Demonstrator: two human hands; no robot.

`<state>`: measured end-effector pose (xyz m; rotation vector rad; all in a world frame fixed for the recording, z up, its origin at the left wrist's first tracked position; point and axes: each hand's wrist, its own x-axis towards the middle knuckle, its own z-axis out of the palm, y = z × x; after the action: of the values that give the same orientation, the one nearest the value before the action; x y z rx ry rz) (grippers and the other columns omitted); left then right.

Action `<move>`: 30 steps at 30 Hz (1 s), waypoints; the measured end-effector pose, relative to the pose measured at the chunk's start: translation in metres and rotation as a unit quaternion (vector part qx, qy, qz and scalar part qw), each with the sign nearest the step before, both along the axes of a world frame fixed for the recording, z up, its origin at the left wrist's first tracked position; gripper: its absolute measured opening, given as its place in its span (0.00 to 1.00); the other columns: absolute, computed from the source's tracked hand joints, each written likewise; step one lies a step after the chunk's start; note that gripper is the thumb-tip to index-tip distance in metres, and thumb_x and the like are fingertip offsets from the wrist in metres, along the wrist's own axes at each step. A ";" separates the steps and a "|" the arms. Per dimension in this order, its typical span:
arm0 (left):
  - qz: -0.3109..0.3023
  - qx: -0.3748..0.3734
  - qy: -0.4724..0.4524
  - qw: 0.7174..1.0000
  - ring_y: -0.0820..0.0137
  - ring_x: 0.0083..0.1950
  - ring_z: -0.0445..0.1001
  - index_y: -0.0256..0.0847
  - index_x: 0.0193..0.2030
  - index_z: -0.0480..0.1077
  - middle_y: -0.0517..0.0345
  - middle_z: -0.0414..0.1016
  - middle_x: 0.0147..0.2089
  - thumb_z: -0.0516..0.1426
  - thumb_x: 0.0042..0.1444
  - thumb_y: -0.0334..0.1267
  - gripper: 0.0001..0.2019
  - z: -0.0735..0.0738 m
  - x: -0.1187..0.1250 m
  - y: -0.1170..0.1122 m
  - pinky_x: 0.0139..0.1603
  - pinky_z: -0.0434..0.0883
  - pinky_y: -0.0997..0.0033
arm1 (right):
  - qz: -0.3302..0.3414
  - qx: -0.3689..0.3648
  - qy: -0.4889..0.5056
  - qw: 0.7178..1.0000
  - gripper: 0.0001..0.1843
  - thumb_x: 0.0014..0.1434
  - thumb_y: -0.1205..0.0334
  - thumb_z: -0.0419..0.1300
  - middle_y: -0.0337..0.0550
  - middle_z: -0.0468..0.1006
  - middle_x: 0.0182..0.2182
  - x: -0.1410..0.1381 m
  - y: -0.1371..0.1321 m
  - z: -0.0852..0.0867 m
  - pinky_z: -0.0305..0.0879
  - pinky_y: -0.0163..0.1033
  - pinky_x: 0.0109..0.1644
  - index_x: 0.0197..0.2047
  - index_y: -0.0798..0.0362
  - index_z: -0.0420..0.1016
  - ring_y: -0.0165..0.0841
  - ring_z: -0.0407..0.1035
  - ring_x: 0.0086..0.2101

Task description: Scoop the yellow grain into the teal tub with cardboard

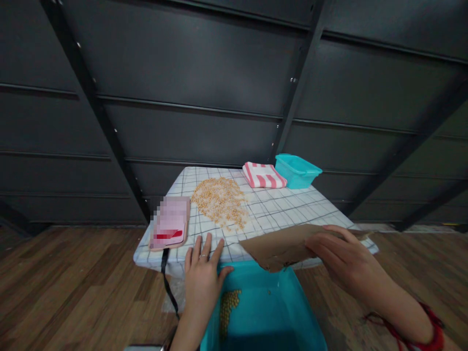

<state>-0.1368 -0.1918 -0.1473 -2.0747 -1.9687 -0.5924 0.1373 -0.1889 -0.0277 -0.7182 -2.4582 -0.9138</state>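
My left hand (203,273) lies with fingers spread at the table's front edge, its thumb by the rim of a large teal bin (270,302). My right hand (340,251) pinches a piece of brown cardboard (281,243), held tilted above the bin's far rim and the table edge. Inside the bin, round yellowish beans (229,304) gather along the left side, and a stray one lies further right. On the checked tablecloth (278,209), more beans are spread in a heap (219,200) mixed with fine whitish grains, beyond my left hand.
A phone in a pink case (170,222) lies at the table's left, with a black strap (168,282) hanging over the edge. At the back right are a folded pink-and-white striped towel (265,175) and a small teal basket (297,170). Dark metal panels (197,58) stand behind.
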 end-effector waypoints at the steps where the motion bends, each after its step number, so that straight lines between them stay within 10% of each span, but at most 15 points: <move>1: 0.001 -0.001 0.000 1.000 0.48 0.63 0.62 0.50 0.56 0.67 0.47 0.67 0.62 0.63 0.48 0.41 0.26 0.001 0.000 0.000 0.57 0.64 0.45 | 0.003 0.000 -0.001 1.000 0.13 0.61 0.77 0.46 0.42 0.78 0.29 0.000 -0.002 0.002 0.65 0.44 0.46 0.40 0.54 0.68 0.31 0.71 0.30; 30: -0.014 -0.010 -0.008 1.000 0.46 0.63 0.62 0.50 0.57 0.67 0.46 0.65 0.63 0.61 0.50 0.40 0.26 0.003 -0.001 -0.001 0.57 0.63 0.43 | 0.002 -0.038 0.011 0.999 0.16 0.60 0.77 0.45 0.42 0.79 0.32 0.013 -0.015 0.004 0.63 0.45 0.49 0.44 0.54 0.67 0.32 0.72 0.33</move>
<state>-0.1375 -0.1925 -0.1442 -2.1183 -1.9663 -0.5986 0.1504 -0.2040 -0.0242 -0.7464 -2.4852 -0.8093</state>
